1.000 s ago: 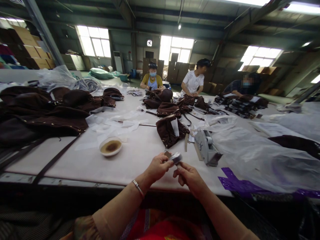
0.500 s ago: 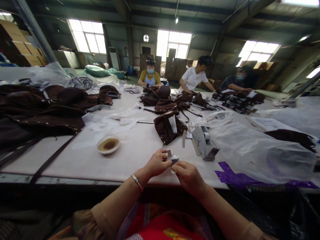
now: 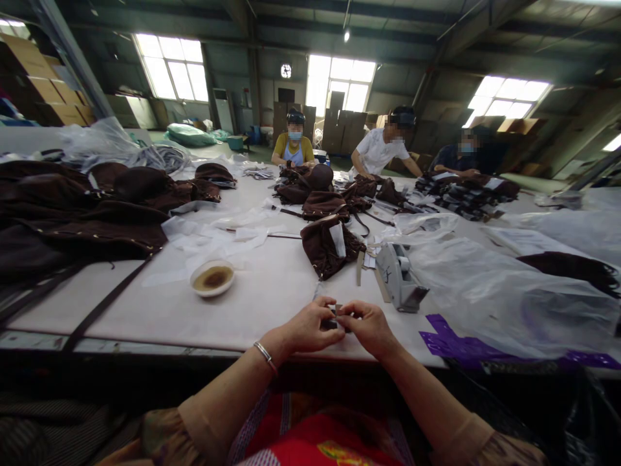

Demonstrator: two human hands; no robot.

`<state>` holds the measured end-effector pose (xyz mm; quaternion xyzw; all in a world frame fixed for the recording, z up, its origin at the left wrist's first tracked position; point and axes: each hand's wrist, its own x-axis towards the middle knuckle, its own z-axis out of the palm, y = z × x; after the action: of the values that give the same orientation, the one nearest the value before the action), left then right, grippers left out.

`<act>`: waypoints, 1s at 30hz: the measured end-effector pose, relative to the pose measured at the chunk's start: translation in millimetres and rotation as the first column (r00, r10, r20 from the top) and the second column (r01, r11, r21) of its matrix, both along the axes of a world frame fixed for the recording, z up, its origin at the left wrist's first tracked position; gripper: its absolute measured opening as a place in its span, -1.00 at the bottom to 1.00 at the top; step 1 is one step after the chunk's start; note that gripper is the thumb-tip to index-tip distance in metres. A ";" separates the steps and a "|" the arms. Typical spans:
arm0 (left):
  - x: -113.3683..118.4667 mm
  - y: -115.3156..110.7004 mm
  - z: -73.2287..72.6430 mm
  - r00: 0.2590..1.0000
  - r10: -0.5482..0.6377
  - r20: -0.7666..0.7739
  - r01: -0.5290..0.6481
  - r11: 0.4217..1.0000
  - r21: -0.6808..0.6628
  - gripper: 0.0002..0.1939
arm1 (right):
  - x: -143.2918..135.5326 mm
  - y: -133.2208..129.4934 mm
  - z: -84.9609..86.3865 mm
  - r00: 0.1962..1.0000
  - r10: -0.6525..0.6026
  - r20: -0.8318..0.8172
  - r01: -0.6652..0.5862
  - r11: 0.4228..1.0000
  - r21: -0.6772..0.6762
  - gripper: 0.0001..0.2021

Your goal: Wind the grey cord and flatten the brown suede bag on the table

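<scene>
My left hand (image 3: 308, 328), with a silver bracelet at its wrist, is closed around a small grey-and-tan piece (image 3: 338, 309) just above the table's near edge. My right hand (image 3: 369, 329) pinches the same piece from the other side. Fingers cover most of it, so its kind is hidden. Beyond the hands lies a dark brown drawstring bag (image 3: 323, 249) with a white paper tag (image 3: 337, 241) on it. A thin pale strip (image 3: 319, 288) runs from the bag toward my left fingers. A grey tape dispenser (image 3: 398, 278) stands to the right.
A white bowl (image 3: 212, 278) of brownish liquid sits at left. Brown bags (image 3: 97, 223) are heaped at far left, and more lie mid-table. Clear plastic (image 3: 509, 291) and purple tape (image 3: 456, 340) cover the right side. Several people work across the table.
Both hands have turned around the small piece. My left fingers now curl over it, and my right fingers have risen to its top edge. The view has shifted slightly.
</scene>
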<state>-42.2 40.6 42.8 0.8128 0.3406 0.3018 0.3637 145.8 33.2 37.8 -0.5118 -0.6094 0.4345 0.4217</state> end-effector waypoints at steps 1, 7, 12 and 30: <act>1.1 -0.6 -1.4 1.000 0.019 0.007 -0.019 1.000 -0.023 -0.83 | -1.3 -0.7 -2.5 0.999 -0.029 -0.020 0.029 0.999 -0.014 -0.83; 8.5 -4.0 -15.1 0.992 0.093 0.083 -0.087 0.993 -0.077 -0.89 | 4.1 -1.5 5.4 0.986 0.087 0.146 -0.102 0.990 0.098 -0.75; 11.5 -3.2 -20.0 0.989 0.132 0.067 -0.126 0.988 -0.090 -0.77 | 10.1 5.6 29.9 0.842 0.152 0.518 -0.320 0.913 0.252 -0.82; 9.9 -2.2 -23.1 0.996 0.088 -0.022 -0.087 0.996 0.028 -0.87 | 6.8 12.5 22.6 0.823 0.209 0.529 -0.307 0.946 0.102 -0.87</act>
<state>-32.3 38.4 19.7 0.8055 0.3761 0.3125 0.3348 152.6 45.7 60.3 -0.4801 -0.8002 0.2785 0.2271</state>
